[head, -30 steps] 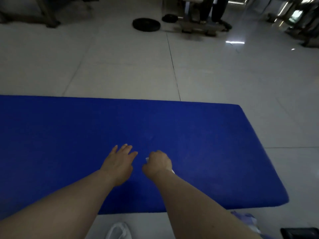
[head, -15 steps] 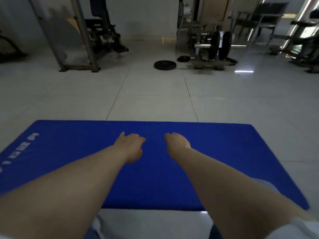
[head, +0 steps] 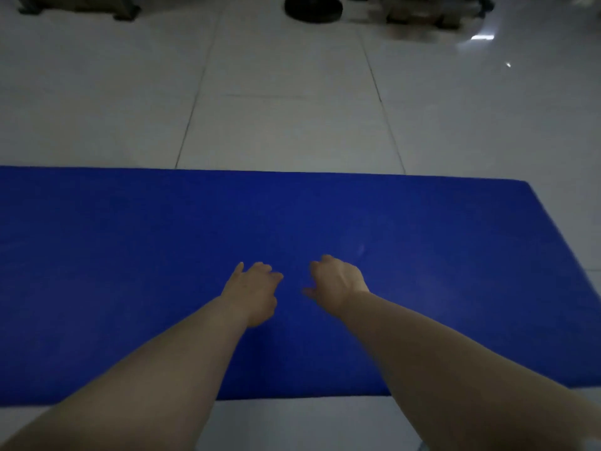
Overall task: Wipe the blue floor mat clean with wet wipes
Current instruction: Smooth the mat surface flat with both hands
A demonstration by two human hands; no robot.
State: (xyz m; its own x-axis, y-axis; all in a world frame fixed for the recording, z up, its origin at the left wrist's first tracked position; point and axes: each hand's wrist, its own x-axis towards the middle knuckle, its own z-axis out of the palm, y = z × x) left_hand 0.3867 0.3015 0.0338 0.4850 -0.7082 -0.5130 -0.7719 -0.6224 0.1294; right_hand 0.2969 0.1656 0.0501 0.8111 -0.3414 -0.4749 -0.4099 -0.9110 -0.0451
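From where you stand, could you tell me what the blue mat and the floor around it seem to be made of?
The blue mat looks like matte foam or rubber: flat, no glare, a thick near edge. The floor looks like glossy ceramic tile: straight grout lines and a bright light reflection.

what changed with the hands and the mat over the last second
The view tipped up half a second ago, then back down. The left hand went from flat with fingers spread to loosely curled. A second ago a white wipe peeked from the right hand; none shows now, so whether it was let go is unclear. Both hands stay side by side over the middle of the blue mat, which has not moved.
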